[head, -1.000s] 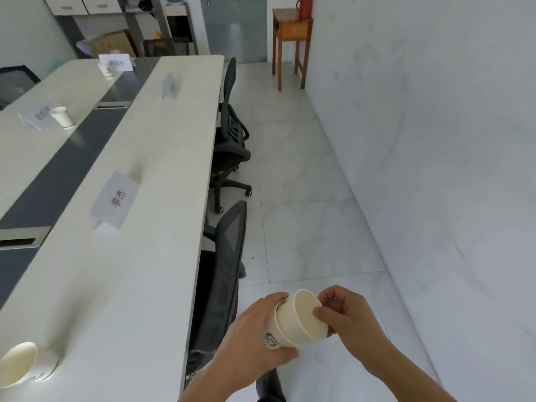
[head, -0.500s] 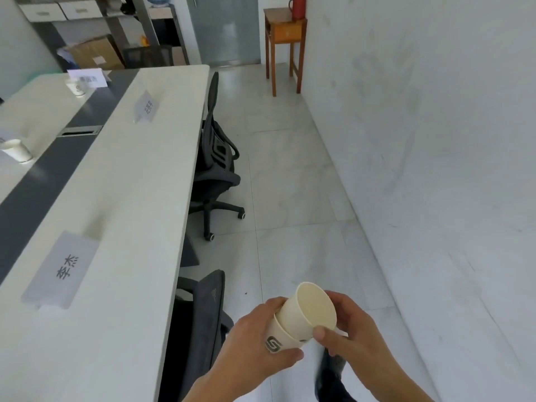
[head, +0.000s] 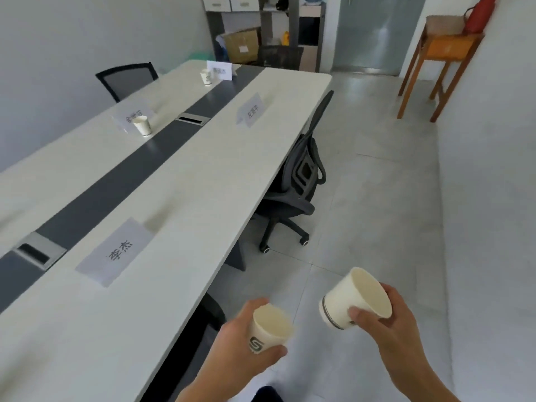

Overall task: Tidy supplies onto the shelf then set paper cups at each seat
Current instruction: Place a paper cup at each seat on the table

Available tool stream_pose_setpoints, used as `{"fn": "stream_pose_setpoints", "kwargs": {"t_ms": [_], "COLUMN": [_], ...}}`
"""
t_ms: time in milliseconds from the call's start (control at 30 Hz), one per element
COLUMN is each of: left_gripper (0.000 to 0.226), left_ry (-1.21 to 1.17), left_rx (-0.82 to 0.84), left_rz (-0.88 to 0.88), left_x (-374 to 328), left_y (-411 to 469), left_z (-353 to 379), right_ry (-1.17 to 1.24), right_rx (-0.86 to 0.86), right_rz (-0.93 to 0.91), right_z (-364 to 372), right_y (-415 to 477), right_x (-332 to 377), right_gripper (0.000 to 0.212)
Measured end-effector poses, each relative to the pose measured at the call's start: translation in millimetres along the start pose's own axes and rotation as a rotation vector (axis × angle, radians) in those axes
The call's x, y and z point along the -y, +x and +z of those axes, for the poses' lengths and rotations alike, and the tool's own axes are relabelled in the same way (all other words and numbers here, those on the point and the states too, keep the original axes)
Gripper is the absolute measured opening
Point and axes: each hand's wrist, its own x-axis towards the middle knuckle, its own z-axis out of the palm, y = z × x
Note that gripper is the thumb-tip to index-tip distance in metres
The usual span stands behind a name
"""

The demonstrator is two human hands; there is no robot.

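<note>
one paper cup (head: 271, 329) is gripped upright in the left hand (head: 240, 340), and a second cup (head: 355, 298) is held tilted in the right hand (head: 388, 323). both of the hands are kept over the floor, just off the long white surface (head: 179, 198). on its far side two cups are already set: one (head: 142, 125) beside a name card (head: 132, 117), another (head: 206, 76) by the end card (head: 219, 70). none is seen at the near card (head: 116, 252) or the next card (head: 251, 110), so that side is judged undone. whether the back shelf (head: 261, 27), with its cardboard box (head: 242, 44), is tidied cannot be told. a black chair (head: 301, 181) is tucked in, and a wooden side table (head: 443, 50) is seen by the right wall.
</note>
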Motion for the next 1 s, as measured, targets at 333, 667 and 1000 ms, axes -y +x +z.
{"fn": "stream_pose_setpoints", "kwargs": {"t_ms": [333, 667, 1000], "left_gripper": [0.066, 0.069, 0.063], "left_ry": [-0.180, -0.250, -0.373], "left_rx": [-0.322, -0.521, -0.888], "left_rz": [-0.187, -0.204, -0.524], "left_x": [38.0, 20.3, 37.7], "left_y": [93.1, 191.5, 212.9], "left_z": [-73.4, -163.2, -179.4], "right_ry": [-0.211, -0.393, -0.572], "right_rx": [0.283, 0.496, 0.846], "right_rz": [0.007, 0.065, 0.085], "right_z": [94.7, 171.3, 272.0], "right_y": [151.6, 271.3, 413.8], "right_x": [24.8, 63.7, 64.1], "right_gripper": [0.062, 0.058, 0.059]}}
